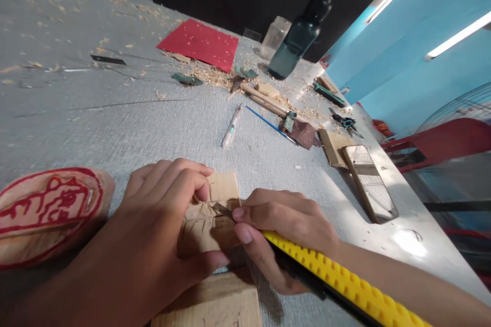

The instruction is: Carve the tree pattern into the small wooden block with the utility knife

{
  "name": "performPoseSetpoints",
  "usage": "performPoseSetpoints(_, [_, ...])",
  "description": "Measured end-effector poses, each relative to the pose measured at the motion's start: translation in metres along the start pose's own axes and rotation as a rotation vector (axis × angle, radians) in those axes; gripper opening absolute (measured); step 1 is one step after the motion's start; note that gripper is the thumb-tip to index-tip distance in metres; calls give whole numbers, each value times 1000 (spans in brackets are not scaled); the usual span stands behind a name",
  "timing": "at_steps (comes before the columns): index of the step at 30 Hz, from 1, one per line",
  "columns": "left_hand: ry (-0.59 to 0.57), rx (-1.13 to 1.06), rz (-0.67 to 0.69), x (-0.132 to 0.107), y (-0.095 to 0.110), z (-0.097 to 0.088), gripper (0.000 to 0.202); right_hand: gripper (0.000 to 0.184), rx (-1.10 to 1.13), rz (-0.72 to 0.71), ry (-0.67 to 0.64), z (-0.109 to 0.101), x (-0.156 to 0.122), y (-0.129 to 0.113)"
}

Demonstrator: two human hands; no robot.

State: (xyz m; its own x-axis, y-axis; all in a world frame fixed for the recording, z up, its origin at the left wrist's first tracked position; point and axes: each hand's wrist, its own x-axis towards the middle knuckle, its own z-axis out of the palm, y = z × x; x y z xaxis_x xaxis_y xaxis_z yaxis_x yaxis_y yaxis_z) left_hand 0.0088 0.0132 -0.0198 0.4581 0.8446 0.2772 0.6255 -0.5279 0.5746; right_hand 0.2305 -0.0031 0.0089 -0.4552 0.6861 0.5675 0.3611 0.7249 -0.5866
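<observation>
Left hand (pixel 161 214) pressed flat on a small wood block (pixel 215 214), fingers curled over its top edge, thumb along its near side. Holding it down on the gray tabletop (pixel 153 117). Right hand (pixel 284 235) wrapped tight around a yellow knife (pixel 345 281), with the yellow handle running back along the wrist. Thin blade tip touching the middle of the wood block, right between both hands. Cut lines showing on the block's face.

Just below the hands, another flat wood piece (pixel 215 306) at the near edge. Far left, a rounded wood carving (pixel 46 214) with red drawn lines on top, close beside the left arm.

Further back, a pen (pixel 232 126) and a thin blue stick (pixel 268 123) lying near each other. Behind those, some wood sticks (pixel 266 101) in a heap of wood shavings (pixel 210 75). A red sheet (pixel 201 43) lying flat past the shavings. A dark bottle (pixel 303 30) standing upright near a clear jar (pixel 276 36). To the right, a phone (pixel 370 184) lying flat, touching a small wood board (pixel 333 145). Scissors (pixel 345 122) near the far right edge. A red chair (pixel 441 143) beside the tabletop.
</observation>
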Motion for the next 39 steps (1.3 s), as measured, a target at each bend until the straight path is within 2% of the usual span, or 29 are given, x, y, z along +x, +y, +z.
performPoseSetpoints(4, [22, 43, 35, 0, 0, -1, 60, 16, -29, -6, -5, 1, 0, -2])
performPoseSetpoints(9, [27, 40, 1, -1, 2, -3, 66, 15, -11, -17, 10, -2, -6, 1])
performPoseSetpoints(12, [20, 43, -14, -1, 2, -4, 71, 17, 3, 65, 67, -5, -9, -2])
performPoseSetpoints(19, [18, 71, -8, 0, 4, -4, 53, 16, 55, 162, 137, -5, -7, -6])
performPoseSetpoints(24, [37, 90, -7, 0, 11, -4, 67, 13, 92, 79, 96, 1, -5, 3])
performPoseSetpoints(28, [2, 63, 15, 0, 11, -5, 67, 11, 131, 65, 105, 4, -5, 7])
performPoseSetpoints(32, [-6, 51, 19, -1, 8, -5, 67, 14, 151, 33, 60, 1, -3, 7])
performPoseSetpoints(35, [0, 47, 9, -2, 6, -4, 66, 14, 127, 27, 12, -1, -3, 7])
performPoseSetpoints(39, [5, 55, 19, -1, 5, -3, 61, 16, 81, 32, 16, -1, -3, 6])
